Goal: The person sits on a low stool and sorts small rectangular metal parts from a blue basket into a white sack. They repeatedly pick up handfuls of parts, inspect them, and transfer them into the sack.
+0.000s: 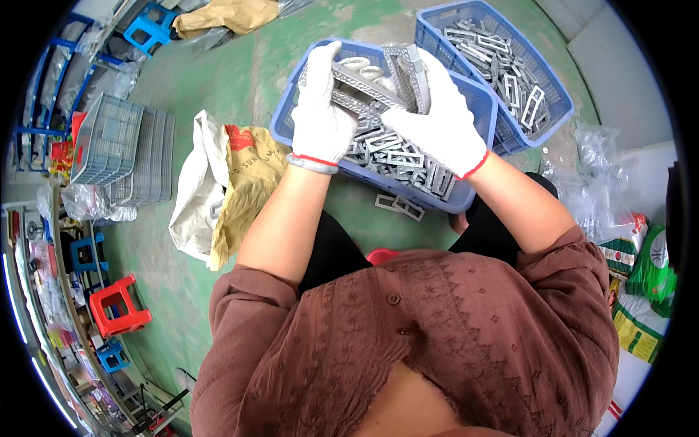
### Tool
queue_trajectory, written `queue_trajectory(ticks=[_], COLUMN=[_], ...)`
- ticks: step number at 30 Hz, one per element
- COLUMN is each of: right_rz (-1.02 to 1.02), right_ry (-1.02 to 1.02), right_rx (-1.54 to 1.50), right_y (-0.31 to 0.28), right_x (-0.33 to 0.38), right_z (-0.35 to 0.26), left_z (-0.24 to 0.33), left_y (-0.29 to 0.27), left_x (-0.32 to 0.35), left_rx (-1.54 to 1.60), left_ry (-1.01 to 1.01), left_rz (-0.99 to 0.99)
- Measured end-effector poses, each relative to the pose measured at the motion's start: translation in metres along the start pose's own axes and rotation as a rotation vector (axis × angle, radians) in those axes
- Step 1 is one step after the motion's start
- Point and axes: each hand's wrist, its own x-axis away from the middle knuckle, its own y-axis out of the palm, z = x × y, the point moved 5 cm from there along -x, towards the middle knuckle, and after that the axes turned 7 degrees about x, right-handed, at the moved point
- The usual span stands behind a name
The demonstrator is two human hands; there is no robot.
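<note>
Both of my hands wear white knit gloves and are raised over a blue plastic crate point(386, 182). My left hand point(319, 120) is closed around grey rectangular metal frames point(368, 86), which slant across between the hands. In my right hand point(443, 124) more grey frames point(406, 73) stand nearly upright, their lower ends close to the left hand's pieces. Exactly how many pieces each hand has is hidden by the gloves. Below, loose frames of the same kind point(386, 142) fill the crate in a jumble. Two or so frames point(408, 209) lie on the floor by its near side.
A second blue crate point(530, 49) with similar frames stands at the far right, against the first. White and yellow woven sacks point(255, 167) lie left of my left forearm. Stacked grey crates point(109, 138), a red stool point(120, 306) and shelving are further left. Clear plastic bags point(597, 186) lie right.
</note>
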Motion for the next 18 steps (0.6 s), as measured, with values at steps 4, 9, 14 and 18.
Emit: queue_trajectory(ticks=[4,9,14,18], right_rz=[0.07,0.053,-0.142,-0.149], right_ry=[-0.15,-0.228,-0.165,-0.261], right_rx=[-0.013,-0.045,-0.043,-0.386], right_y=[-0.019,-0.033,-0.031,-0.029], right_x=[-0.008,-0.013,-0.01,-0.008], right_z=[0.003,0.005,-0.004,-0.023], left_z=[0.002,0.0,-0.001,-0.001], left_y=[0.014,0.023,0.006,0.006], left_x=[0.005,0.011,0.008,0.01], left_rx=[0.043,-0.074,0.013,0.019], left_ry=[-0.085,-0.141,-0.151,-0.152], left_rz=[-0.167,-0.233,-0.248,-0.285])
